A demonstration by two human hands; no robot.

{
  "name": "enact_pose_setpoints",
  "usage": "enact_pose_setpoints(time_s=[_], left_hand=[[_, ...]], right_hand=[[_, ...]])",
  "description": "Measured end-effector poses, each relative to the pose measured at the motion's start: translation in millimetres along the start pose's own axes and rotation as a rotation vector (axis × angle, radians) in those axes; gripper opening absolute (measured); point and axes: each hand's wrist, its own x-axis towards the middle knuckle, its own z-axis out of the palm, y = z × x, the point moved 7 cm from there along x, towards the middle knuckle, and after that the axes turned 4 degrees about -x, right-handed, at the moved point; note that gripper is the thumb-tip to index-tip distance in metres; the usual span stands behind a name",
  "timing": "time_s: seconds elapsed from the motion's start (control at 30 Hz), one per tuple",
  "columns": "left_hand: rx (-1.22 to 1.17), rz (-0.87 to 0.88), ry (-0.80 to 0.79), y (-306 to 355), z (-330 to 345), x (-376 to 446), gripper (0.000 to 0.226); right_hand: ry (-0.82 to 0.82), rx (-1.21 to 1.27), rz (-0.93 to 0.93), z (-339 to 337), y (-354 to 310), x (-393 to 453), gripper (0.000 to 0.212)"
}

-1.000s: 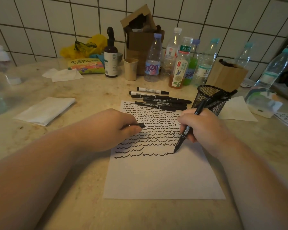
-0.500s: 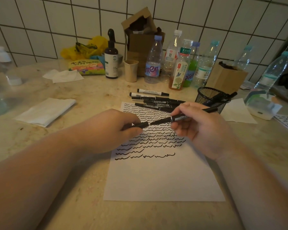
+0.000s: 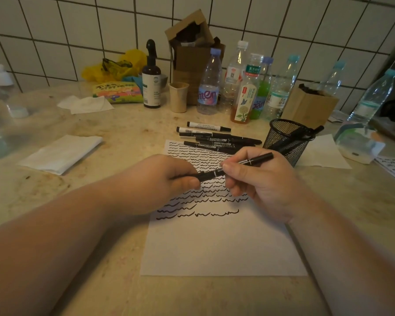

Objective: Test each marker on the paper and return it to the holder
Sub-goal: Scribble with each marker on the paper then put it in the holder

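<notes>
Hands meet over the middle of the paper [image 3: 214,242]. Right hand [image 3: 260,181] pinches the marker [image 3: 244,164] round its barrel between thumb and curled fingers, the far end poking up and right toward the holder [image 3: 285,140]. Left hand [image 3: 167,181] grips the near-left end of the same marker, thumb and fingers curled round it — judged to be the cap going on, though the joint itself sits partly under the fingers. Marker is held clear of the sheet, just above the wavy test lines.

Handling, as a judgement: a slim, light, rigid plastic stick. Smooth barrel, so a pinch near the middle gives the best control. The cap needs a straight push along the axis. Nothing fragile except the tip.

Outward: rows of black squiggles fill the far half of the paper; the near half is blank. Just beyond its far edge lies a loose pile of markers [image 3: 217,139], side by side on the counter [image 3: 123,137], some overlapping the sheet's edge. Right of them stands the black mesh holder, upright, with a few markers leaning inside. Folded tissue [image 3: 59,153] to the left; bottles [image 3: 237,87] and a cardboard box [image 3: 192,53] stand along the tiled wall — far side.
</notes>
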Motion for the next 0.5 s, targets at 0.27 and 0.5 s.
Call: enact_pose_setpoints(time_s=[0.27,0.5], left_hand=[[-0.485,0.026,-0.157,5,9,-4,0.02],[-0.41,-0.025,0.04,9,-7,6,0.039]], right_hand=[[-0.082,0.131,-0.033,-1,-7,0,0.012],[0.312,0.087,-0.118,-32,-17,-2,0.02]])
